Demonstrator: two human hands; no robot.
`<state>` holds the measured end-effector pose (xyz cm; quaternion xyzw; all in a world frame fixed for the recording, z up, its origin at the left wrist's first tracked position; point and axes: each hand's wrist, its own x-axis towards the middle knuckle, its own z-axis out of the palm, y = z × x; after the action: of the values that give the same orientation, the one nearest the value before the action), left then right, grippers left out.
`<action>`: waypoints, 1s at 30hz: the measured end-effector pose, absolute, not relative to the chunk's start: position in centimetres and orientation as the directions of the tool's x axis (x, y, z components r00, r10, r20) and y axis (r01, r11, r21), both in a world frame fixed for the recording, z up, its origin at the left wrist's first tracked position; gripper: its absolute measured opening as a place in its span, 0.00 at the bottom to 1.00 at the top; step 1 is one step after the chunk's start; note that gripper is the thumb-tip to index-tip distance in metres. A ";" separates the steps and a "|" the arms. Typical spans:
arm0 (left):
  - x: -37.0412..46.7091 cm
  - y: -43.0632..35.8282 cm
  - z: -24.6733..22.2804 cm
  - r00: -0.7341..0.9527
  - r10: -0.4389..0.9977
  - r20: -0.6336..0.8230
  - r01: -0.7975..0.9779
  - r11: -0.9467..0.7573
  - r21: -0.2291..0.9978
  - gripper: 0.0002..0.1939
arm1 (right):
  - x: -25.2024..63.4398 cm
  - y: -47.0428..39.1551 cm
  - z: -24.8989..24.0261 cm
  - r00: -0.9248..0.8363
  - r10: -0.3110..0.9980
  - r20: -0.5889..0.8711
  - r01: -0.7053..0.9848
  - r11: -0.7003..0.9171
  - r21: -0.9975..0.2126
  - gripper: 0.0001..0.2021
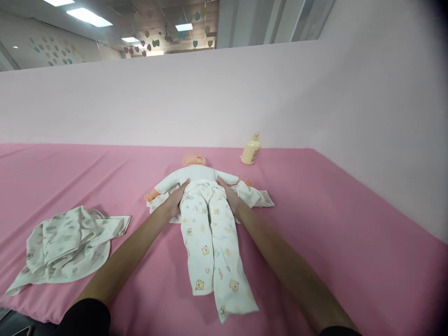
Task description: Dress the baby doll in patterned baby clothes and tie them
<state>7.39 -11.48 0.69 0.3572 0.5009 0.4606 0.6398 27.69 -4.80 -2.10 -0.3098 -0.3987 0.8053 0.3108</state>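
A baby doll [194, 159] in a white long-sleeved top [198, 173] lies on its back, head toward the wall and arms spread. White baby pants [210, 219] printed with bears cover it from the waist down, the legs reaching toward me. My left hand [178, 198] grips the pants at the left side of the waistband, thumb on top. At the opposite side my right hand [229, 192] grips the waistband in the same way. The other fingers of both hands are mostly hidden. White cloth [257, 195] lies spread under the doll's arms and back.
A crumpled white printed garment [70, 242] rests on the pink sheet [140, 284] at the left. Near the wall stands a cream pump bottle [250, 150], slightly tilted in view. White walls [168, 102] border the back and right side.
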 end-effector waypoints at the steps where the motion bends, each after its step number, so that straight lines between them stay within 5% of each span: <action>1: 7.6 -11.6 0.8 0.076 0.946 -0.314 -0.255 0.323 0.911 0.34 | 27.7 -4.8 -2.2 -0.598 0.767 -0.231 -0.266 -0.462 -0.846 0.25; 15: 8.9 -12.1 0.6 0.059 0.978 -0.198 -0.296 0.207 0.933 0.34 | 27.5 -5.0 -2.2 -0.457 0.890 -0.011 -0.458 -0.246 -0.854 0.09; 20: 8.4 -12.5 1.8 0.087 0.983 -0.161 -0.118 0.171 0.978 0.33 | 27.6 -5.9 -1.7 -0.432 0.901 -0.038 -0.481 -0.266 -0.835 0.12; 23: 7.0 -12.7 2.2 0.063 0.993 -0.100 0.132 0.091 0.987 0.30 | 27.8 -6.3 -0.9 -0.388 0.922 -0.016 -0.500 -0.225 -0.836 0.12; 26: 5.4 -12.8 1.6 -0.097 0.995 0.008 0.565 0.048 0.824 0.25 | 28.1 -6.6 -0.2 -0.378 0.926 -0.009 -0.497 -0.211 -0.841 0.10; 30: 3.9 -13.0 -0.2 -0.255 0.943 0.216 0.941 0.191 0.278 0.24 | 28.5 -6.7 0.4 -0.374 0.927 -0.008 -0.483 -0.202 -0.852 0.08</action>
<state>3.93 -13.04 -0.22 0.6105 0.7716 0.1789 0.0016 28.46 -6.70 0.41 -0.2760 -0.4025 0.7246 0.4866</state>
